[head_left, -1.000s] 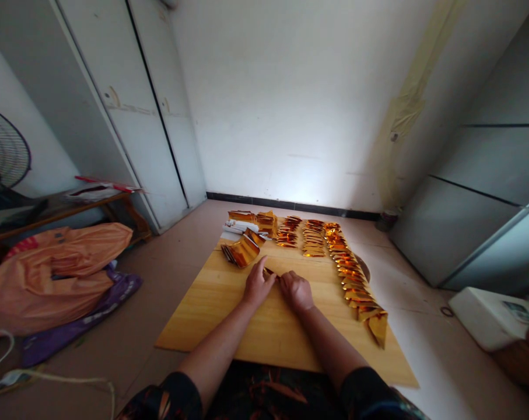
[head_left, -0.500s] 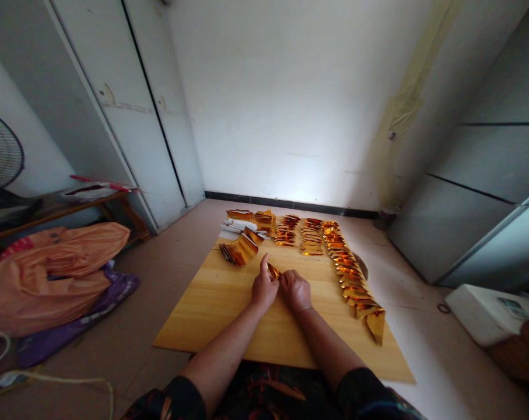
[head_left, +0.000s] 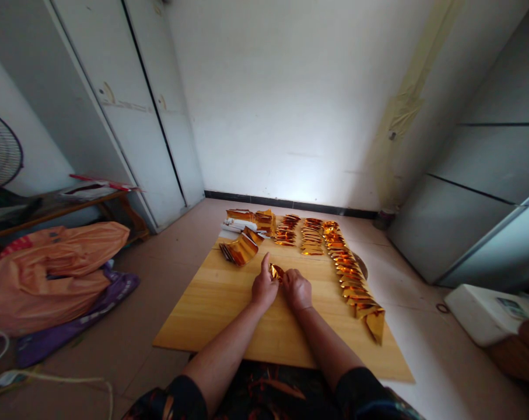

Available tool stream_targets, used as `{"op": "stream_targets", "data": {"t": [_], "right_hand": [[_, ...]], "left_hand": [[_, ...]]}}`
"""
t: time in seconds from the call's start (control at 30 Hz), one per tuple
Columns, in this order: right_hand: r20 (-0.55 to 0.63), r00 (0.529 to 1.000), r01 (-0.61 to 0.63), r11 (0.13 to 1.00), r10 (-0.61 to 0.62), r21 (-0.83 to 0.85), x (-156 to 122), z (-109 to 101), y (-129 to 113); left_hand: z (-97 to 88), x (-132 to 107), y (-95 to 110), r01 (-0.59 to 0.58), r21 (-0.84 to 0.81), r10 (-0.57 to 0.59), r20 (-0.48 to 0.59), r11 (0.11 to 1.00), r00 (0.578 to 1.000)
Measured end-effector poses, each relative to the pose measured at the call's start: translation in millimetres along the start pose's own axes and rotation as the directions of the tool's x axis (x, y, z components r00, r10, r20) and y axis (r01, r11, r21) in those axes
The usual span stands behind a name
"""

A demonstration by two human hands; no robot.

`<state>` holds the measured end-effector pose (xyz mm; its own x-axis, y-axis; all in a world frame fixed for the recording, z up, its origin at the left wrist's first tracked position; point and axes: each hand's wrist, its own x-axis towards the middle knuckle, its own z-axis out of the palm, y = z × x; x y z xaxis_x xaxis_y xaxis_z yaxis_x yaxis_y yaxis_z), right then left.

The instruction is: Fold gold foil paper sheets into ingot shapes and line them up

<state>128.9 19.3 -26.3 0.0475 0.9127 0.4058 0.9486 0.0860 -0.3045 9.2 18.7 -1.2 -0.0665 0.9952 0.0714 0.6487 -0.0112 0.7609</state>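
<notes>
Between my two hands is a small piece of shiny gold foil paper [head_left: 276,272], partly covered by the fingers. My left hand [head_left: 265,287] grips its left side, with the thumb pointing up. The curled fingers of my right hand [head_left: 296,289] pinch its right end. Both hands are just above the wooden board [head_left: 212,309]. Beyond my left hand lies a curved stack of gold foil sheets [head_left: 242,249]. Folded gold foil pieces [head_left: 312,236] stand in rows at the back, and a long overlapping row of folded pieces [head_left: 349,274] runs along the right side.
White rolled or folded paper [head_left: 240,225] lies at the board's back left. An orange bag [head_left: 54,274] and a purple bag [head_left: 84,318] are on the floor at left, near a cable [head_left: 63,378]. A white box [head_left: 483,312] stands at right.
The foil piece between my hands has tilted and shows more of its shiny face. My right hand has shifted very slightly; the rows on the board look the same.
</notes>
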Motion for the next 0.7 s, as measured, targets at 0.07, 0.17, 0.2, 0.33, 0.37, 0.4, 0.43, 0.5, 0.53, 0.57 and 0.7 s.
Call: {"op": "stream_targets", "data": {"t": [0.07, 0.17, 0.2, 0.33, 0.37, 0.4, 0.43, 0.5, 0.53, 0.57, 0.7], "right_hand": [[0.001, 1.0, 0.008, 1.0, -0.008, 0.025, 0, 0, 1], [-0.006, 1.0, 0.025, 0.997, -0.024, 0.068, 0, -2, 2], [-0.011, 1.0, 0.026, 0.997, -0.026, 0.078, 0, -3, 2], [-0.028, 0.999, 0.028, 0.994, -0.025, 0.105, -1, -8, 0], [-0.031, 0.999, 0.032, 0.993, -0.029, 0.11, -2, -9, 0], [-0.035, 0.999, 0.039, 0.993, -0.036, 0.112, -2, -11, 1], [-0.038, 0.998, 0.05, 0.993, -0.046, 0.11, -2, -13, 2], [-0.043, 0.996, 0.079, 0.992, -0.075, 0.095, -3, -16, 4], [-0.045, 0.995, 0.093, 0.992, -0.09, 0.081, -4, -18, 5], [-0.048, 0.993, 0.108, 0.992, -0.105, 0.067, -4, -20, 7], [-0.062, 0.989, 0.134, 0.991, -0.133, 0.003, -4, -25, 11]], "left_hand": [[-0.2, 0, 0, -0.003, -0.008, 0.003, 0.001, 1.0, 1.0], [-0.3, 1, -1, -0.002, -0.001, 0.002, 0.01, 1.0, 1.0], [-0.5, 2, -2, 0.0, 0.003, 0.0, 0.011, 1.0, 1.0], [-1.5, 5, -3, -0.002, -0.013, 0.002, 0.011, 1.0, 1.0], [-1.6, 6, -4, -0.004, -0.03, 0.004, 0.013, 1.0, 1.0], [-1.6, 6, -5, -0.01, -0.053, 0.01, 0.014, 0.999, 1.0], [-1.5, 8, -6, -0.019, -0.08, 0.02, 0.011, 0.997, 1.0], [-0.9, 10, -10, -0.044, -0.133, 0.043, -0.011, 0.99, 0.999], [-0.5, 11, -12, -0.056, -0.156, 0.052, -0.027, 0.986, 0.998], [-0.1, 12, -13, -0.066, -0.174, 0.059, -0.043, 0.982, 0.997], [0.8, 13, -16, -0.06, -0.215, 0.049, -0.057, 0.975, 0.997]]}}
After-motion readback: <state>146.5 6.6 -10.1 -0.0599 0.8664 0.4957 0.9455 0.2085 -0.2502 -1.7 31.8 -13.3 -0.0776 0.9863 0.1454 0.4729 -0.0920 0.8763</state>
